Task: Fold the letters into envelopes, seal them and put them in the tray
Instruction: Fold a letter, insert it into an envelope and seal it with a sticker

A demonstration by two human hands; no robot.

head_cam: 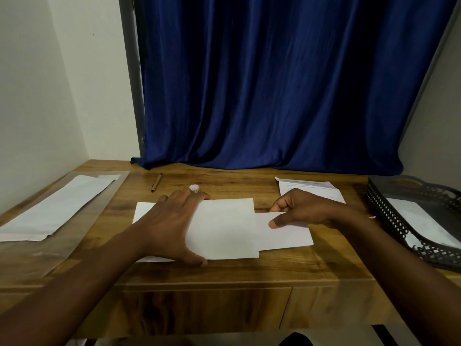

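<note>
White folded letter (284,233) pinched by right hand (306,208).

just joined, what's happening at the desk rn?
A person is stuffing an envelope on the wooden desk. The left hand lies flat on the white envelope, holding it down. The right hand pinches a folded letter that sticks partway out of the envelope's right end. More blank envelopes sit at left, unfolded letters behind the right hand, and the black mesh tray at right already holds white paper.
</note>
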